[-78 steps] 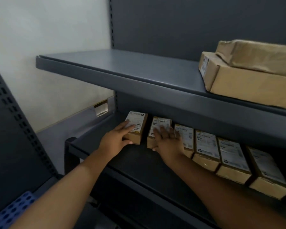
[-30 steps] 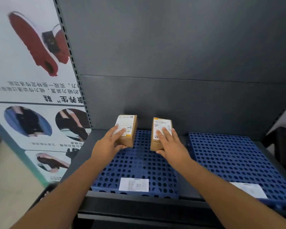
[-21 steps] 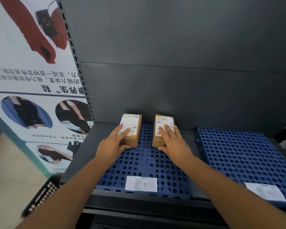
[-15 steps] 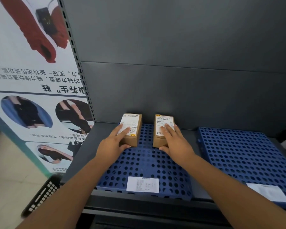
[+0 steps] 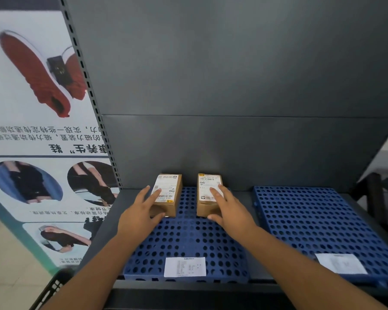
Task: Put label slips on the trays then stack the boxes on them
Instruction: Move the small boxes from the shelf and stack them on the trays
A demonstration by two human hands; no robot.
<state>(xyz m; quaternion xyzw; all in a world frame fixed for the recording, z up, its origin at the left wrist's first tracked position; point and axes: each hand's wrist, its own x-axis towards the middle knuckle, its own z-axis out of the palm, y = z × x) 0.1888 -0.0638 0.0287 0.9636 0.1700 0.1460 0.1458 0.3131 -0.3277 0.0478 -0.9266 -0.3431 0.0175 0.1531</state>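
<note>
Two small brown cardboard boxes with white printed labels lie side by side at the back of the left blue perforated tray (image 5: 188, 240). My left hand (image 5: 139, 213) holds the left box (image 5: 169, 191), fingers on its top and thumb against its near end. In the same way my right hand (image 5: 231, 213) holds the right box (image 5: 207, 186). Both boxes appear to rest on the tray. A white label slip (image 5: 184, 266) lies at this tray's front edge. A second blue tray (image 5: 311, 220) to the right carries its own slip (image 5: 341, 263) near the front.
Both trays sit on a dark grey metal shelf with a tall back panel (image 5: 233, 142) right behind the boxes. A shoe poster (image 5: 31, 130) stands to the left. A black basket (image 5: 52, 289) is low at the left.
Both hands took the two boxes from a row on another shelf and brought them to the left blue tray. Over the last second the boxes settled at its back and barely move.
</note>
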